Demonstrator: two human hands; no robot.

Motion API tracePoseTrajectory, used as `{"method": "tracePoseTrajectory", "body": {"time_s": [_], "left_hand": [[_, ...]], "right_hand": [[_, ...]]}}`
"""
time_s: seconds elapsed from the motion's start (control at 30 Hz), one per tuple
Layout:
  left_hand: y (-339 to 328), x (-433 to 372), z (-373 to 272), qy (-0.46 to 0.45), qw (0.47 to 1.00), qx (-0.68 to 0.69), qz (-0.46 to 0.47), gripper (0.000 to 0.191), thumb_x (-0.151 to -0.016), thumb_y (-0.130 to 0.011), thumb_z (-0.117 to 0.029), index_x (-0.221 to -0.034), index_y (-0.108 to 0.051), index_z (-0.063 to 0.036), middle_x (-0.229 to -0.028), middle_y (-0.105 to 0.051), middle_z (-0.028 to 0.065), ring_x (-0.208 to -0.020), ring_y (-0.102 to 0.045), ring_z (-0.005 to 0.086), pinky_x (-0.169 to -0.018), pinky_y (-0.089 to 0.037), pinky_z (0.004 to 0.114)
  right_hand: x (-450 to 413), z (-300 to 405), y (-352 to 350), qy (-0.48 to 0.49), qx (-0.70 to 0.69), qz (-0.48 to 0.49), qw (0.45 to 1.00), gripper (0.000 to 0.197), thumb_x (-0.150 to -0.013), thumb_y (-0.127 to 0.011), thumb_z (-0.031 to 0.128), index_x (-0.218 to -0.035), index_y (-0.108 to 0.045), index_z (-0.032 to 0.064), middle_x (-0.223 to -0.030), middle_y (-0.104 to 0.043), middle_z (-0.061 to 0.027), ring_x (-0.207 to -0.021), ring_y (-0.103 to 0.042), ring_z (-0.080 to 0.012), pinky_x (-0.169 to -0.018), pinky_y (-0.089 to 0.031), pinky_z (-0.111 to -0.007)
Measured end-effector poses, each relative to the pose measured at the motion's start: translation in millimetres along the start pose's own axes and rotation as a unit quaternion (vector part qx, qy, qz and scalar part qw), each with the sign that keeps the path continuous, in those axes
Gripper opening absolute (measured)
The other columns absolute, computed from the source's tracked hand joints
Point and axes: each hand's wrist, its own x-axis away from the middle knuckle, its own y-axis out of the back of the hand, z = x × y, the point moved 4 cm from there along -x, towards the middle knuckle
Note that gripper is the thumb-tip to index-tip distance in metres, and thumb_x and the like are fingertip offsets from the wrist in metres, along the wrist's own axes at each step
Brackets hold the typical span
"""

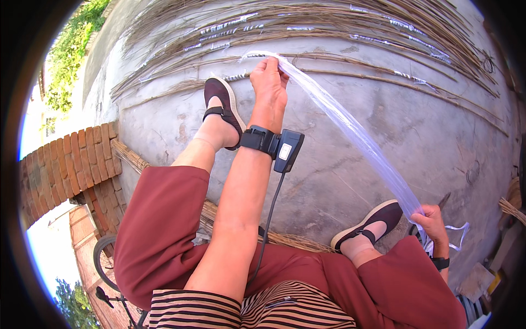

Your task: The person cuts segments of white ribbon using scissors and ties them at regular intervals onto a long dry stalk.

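A long, translucent plastic strip [353, 131] is stretched between both hands, slanting across the floor. My left hand [269, 82], at the upper middle, pinches one end between thumb and fingers, and a short tail hangs past it to the left. My right hand [429, 224], low at the right beside the knee, grips the strip's other part; a thin loose end trails to its right. Behind my left hand, on the concrete, lie long thin canes [353, 75] with brushy ends, bound in places with whitish plastic strip [236, 77].
Several rows of bound cane bundles [312, 35] cover the floor's far side. Another stalk bundle [209, 211] runs under the legs. A brick wall [70, 164] and a bicycle [102, 263] stand left. A blade-like tool [444, 200] lies near my right hand.
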Motion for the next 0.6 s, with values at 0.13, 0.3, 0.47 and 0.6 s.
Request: {"method": "tracePoseTrajectory", "body": {"time_s": [0.13,0.3,0.47,0.6], "left_hand": [[1,-4,-7,-0.005,1.000,-0.003,-0.004,0.005,-0.083,-0.056,-0.009,-0.085,-0.057,-0.0041,-0.072,-0.056,0.0023,-0.061,-0.054,0.0121,-0.053,-0.045,0.025],[17,-26,-27,-0.029,0.999,0.008,-0.013,0.006,-0.084,-0.056,-0.010,-0.085,-0.056,-0.0038,-0.073,-0.057,0.0039,-0.064,-0.056,0.0142,-0.054,-0.047,0.026],[26,-38,-38,-0.053,0.998,0.010,-0.031,0.008,-0.084,-0.056,-0.012,-0.085,-0.053,-0.0041,-0.073,-0.057,0.0044,-0.061,-0.056,0.0159,-0.051,-0.047,0.029],[30,-30,-27,-0.001,1.000,-0.023,-0.008,0.021,-0.087,-0.053,-0.021,-0.096,-0.050,-0.0026,-0.088,-0.056,0.0090,-0.077,-0.056,0.0197,-0.069,-0.049,0.035]], "right_hand": [[2,-1,6,0.001,0.008,-0.005,1.000,0.013,-0.072,-0.064,0.010,-0.069,-0.062,-0.0028,-0.060,-0.049,0.0060,-0.055,-0.042,-0.0029,-0.048,-0.033,-0.020],[2,-15,14,0.005,-0.003,-0.021,1.000,0.014,-0.071,-0.063,0.010,-0.067,-0.061,-0.0029,-0.060,-0.050,0.0048,-0.056,-0.043,-0.0031,-0.049,-0.033,-0.021],[7,-17,19,-0.009,0.004,-0.018,1.000,0.014,-0.072,-0.063,0.011,-0.067,-0.060,-0.0020,-0.063,-0.051,0.0052,-0.058,-0.043,-0.0030,-0.051,-0.034,-0.020],[-7,-9,3,-0.034,-0.071,-0.001,0.997,0.013,-0.078,-0.060,0.012,-0.076,-0.062,-0.0007,-0.068,-0.053,0.0060,-0.060,-0.044,-0.0022,-0.052,-0.035,-0.019]]}}
